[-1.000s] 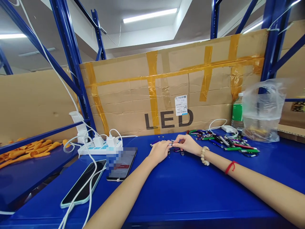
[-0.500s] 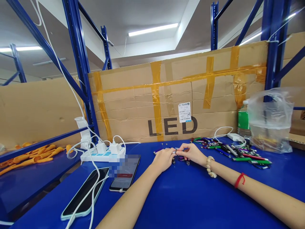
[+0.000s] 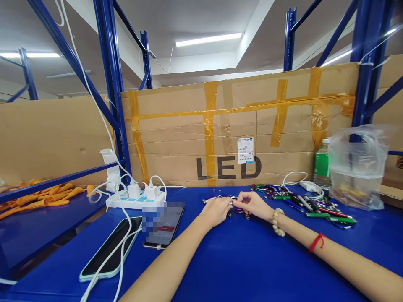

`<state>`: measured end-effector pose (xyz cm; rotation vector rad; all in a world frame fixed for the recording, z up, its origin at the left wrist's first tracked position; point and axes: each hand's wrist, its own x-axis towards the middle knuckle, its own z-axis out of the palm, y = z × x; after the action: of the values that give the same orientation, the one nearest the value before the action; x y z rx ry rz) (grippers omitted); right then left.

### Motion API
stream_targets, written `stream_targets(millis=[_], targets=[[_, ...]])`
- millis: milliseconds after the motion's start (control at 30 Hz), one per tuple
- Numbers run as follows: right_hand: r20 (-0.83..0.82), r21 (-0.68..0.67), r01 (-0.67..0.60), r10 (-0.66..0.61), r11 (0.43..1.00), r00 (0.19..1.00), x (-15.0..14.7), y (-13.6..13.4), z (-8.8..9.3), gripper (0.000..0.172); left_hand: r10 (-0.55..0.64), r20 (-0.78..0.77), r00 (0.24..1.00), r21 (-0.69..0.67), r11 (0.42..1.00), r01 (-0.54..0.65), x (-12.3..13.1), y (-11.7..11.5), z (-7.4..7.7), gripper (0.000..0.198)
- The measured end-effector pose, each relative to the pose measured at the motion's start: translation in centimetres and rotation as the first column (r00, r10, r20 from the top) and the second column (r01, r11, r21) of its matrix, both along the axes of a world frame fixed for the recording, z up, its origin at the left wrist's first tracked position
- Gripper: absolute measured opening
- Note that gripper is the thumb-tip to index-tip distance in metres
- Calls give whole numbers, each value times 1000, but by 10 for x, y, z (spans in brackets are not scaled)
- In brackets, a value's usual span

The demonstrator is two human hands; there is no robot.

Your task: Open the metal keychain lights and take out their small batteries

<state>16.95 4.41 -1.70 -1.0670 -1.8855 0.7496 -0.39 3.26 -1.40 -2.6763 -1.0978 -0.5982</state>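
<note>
My left hand (image 3: 216,211) and my right hand (image 3: 253,205) meet over the blue tabletop (image 3: 239,260), fingertips almost touching. Both are closed on a slim silvery pen part (image 3: 231,202), mostly covered by the fingers. A purple pen piece (image 3: 208,198) lies just beyond my left hand. Below and between the hands are small dark metal pieces (image 3: 247,217), too small to make out fully. To the right of my right hand spreads a pile of pens (image 3: 304,202) in green, black, red, blue and silver.
At left, two phones, one in a pale case (image 3: 110,251) and one dark-edged (image 3: 166,226), lie among white cables near a white power strip (image 3: 135,201). A green-labelled bottle (image 3: 321,163) and a clear plastic bag (image 3: 357,172) stand at back right. Cardboard (image 3: 176,147) walls the rear.
The view has shifted slightly. Both hands stay together with the pen part between their fingertips; the fingers have moved only a little.
</note>
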Motion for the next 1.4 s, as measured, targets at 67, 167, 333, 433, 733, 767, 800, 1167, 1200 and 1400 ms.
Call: stream_targets(millis=[67, 167, 333, 433, 733, 767, 800, 1167, 1200, 1400], targets=[[-8, -2, 4, -4, 1000, 1000, -1, 1, -1, 36, -1, 2, 1000, -5, 1000, 1, 0, 0, 0, 23], [-15, 3, 25, -25, 1000, 1000, -2, 2, -3, 36, 26, 6, 1000, -7, 1000, -25, 0, -1, 1, 25], [-30, 6, 43, -43, 999, 999, -5, 2, -5, 38, 59, 11, 998, -27, 998, -59, 1, -4, 2, 26], [-37, 30, 48, -47, 998, 998, -7, 1, -5, 38, 65, 19, 998, -54, 997, -64, 1, -4, 2, 25], [-18, 71, 56, -55, 996, 998, -7, -1, -5, 38, 70, 37, 997, -83, 994, -67, 2, -2, 1, 23], [-20, 62, 57, -56, 996, 998, -8, -2, -5, 38, 68, 38, 997, -82, 995, -65, 1, -3, 1, 23], [-21, 52, 58, -57, 997, 998, -8, -2, -4, 37, 64, 40, 997, -81, 995, -61, 1, -3, 1, 23], [-13, 22, 62, -62, 998, 998, -9, -4, -3, 37, 70, 19, 997, -65, 996, -69, 2, -1, 0, 21], [-12, 18, 66, -66, 998, 998, -9, -5, -2, 37, 72, 17, 997, -65, 995, -70, 2, -1, 0, 22], [-4, 8, 68, -68, 998, 998, -11, -6, -1, 36, 72, 18, 997, -72, 995, -70, 1, -2, 2, 24]])
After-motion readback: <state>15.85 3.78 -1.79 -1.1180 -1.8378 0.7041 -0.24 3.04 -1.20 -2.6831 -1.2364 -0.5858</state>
